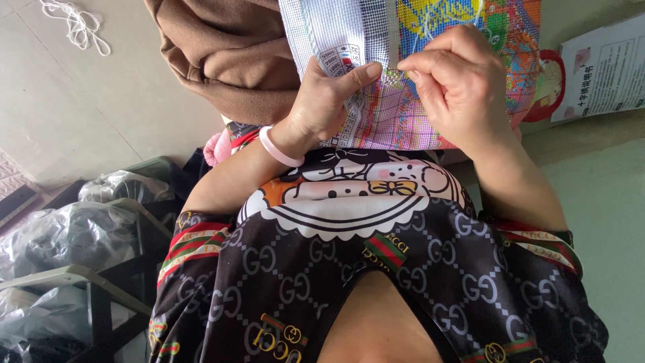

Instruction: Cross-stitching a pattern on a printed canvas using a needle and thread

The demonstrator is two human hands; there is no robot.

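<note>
A cross-stitch canvas [376, 40] lies over my lap, white gridded on its left part and brightly coloured on its right. My left hand [326, 101], with a pink bangle at the wrist, grips the canvas, its thumb pressed flat on the front. My right hand [460, 81] is just to the right, thumb and forefinger pinched at the cloth beside the left thumb tip. A pale thread [430, 23] loops up from that pinch. Whether a needle is in the pinch is too small to tell.
A brown garment [222, 54] is bunched beyond the canvas on the left. Loose white thread [74, 27] lies on the tiled floor. A printed paper sheet [605, 67] sits at the right. A dark rack with plastic-wrapped bundles [74, 235] stands at my left.
</note>
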